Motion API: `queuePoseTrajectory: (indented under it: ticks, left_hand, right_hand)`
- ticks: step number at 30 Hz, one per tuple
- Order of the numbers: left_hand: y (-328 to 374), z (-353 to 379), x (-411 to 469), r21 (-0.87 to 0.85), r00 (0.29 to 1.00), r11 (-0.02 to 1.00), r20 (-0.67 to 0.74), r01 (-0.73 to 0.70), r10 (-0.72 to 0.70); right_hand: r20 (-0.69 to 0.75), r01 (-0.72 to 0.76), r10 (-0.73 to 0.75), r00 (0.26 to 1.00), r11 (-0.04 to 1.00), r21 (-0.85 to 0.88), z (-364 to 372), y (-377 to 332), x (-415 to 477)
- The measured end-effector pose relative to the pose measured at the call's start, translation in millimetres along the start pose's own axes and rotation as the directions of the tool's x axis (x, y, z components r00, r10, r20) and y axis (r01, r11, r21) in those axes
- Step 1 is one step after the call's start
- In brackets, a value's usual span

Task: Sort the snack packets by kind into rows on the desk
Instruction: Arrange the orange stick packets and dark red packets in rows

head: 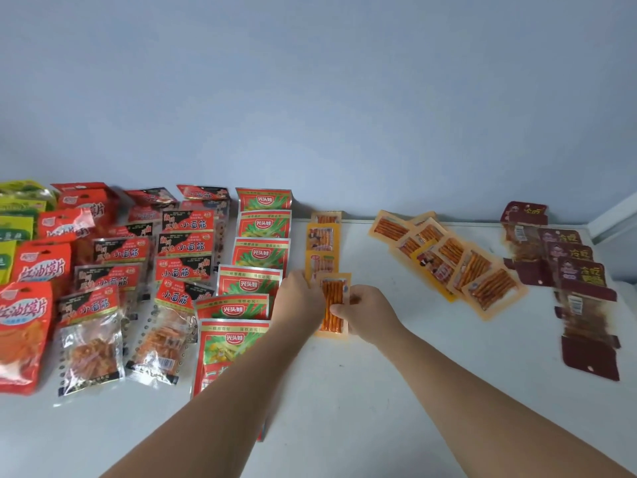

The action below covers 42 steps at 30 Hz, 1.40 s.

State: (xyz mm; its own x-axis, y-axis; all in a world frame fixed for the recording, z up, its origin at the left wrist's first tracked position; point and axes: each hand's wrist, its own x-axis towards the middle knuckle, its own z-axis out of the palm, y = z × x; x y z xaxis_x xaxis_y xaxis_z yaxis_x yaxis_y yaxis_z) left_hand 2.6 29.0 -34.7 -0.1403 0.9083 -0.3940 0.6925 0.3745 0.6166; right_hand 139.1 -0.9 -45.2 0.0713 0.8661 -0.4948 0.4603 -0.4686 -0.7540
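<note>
Head view: the left hand and right hand are pinching the orange stick packet between them by its side edges, long axis running away toward the orange row just beyond; the loose pile is lying right of the right hand.

Even soft light, faint shadows, slight blur, wide-angle bending at edges
</note>
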Motion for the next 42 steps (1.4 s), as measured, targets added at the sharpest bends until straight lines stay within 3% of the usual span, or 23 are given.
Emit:
queuePoseTrajectory:
  ticks: [6,14,22,29,36,42]
  left_hand:
    - [0,-7,-17,0.041,0.988,0.991,-0.08,-0.128,0.131]
    - [-4,-1,-30,-0.033,0.985,0.987,-0.077,-0.157,0.155]
    - [24,32,-30,-0.055,0.972,0.971,0.018,-0.234,0.236]
    - [60,84,-40,-0.053,0.959,0.973,0.167,-0.224,0.23]
    - [99,122,-37,-0.148,0.961,0.988,0.263,-0.045,0.083]
    - [129,138,-25,-0.282,0.968,0.952,0.247,0.118,-0.047]
  right_hand:
    - [-0.021,0.003,-0.008,1.0,0.98,-0.201,8,-5,10]
    - [-0.126,0.067,-0.123,0.984,0.922,-0.382,0,2,-4]
    - [-0.221,-0.044,-0.005,0.975,0.975,-0.216,-51,50,-37]
    - [-0.393,-0.153,0.129,0.91,0.988,-0.031,-112,94,-57]
    - [-0.528,-0.216,0.297,0.796,0.954,0.209,-172,121,-45]
    - [-0.501,-0.269,0.435,0.749,0.889,0.37,-193,118,-12]
